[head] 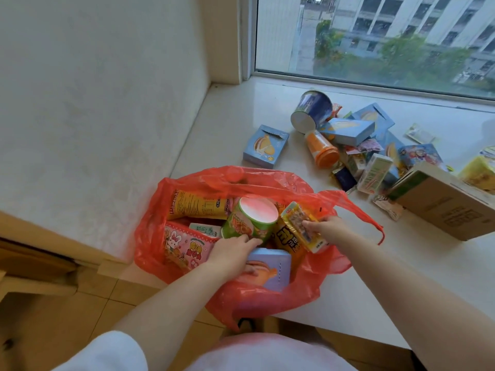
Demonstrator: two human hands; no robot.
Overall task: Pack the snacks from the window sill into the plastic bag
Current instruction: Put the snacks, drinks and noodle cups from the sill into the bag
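A red plastic bag [267, 301] sits open at the near edge of the white window sill [375, 253]. Inside it are a green cup [249, 223], a pink bunny pack [184, 245], a yellow tube [198, 206] and a blue box [273, 269]. My left hand [235, 250] reaches into the bag and grips the blue box by its top edge. My right hand [325, 227] holds a yellow snack packet [302, 223] over the bag's mouth. More snacks lie on the sill: a blue box [266, 145], a blue cup [310, 111], an orange bottle [321, 148].
A pile of boxes and packets [375, 145] spreads along the sill to the right, with a brown carton [444, 204] at its near side. The window glass [375, 36] stands behind. A white wall [93, 89] closes the left side; tiled floor lies below.
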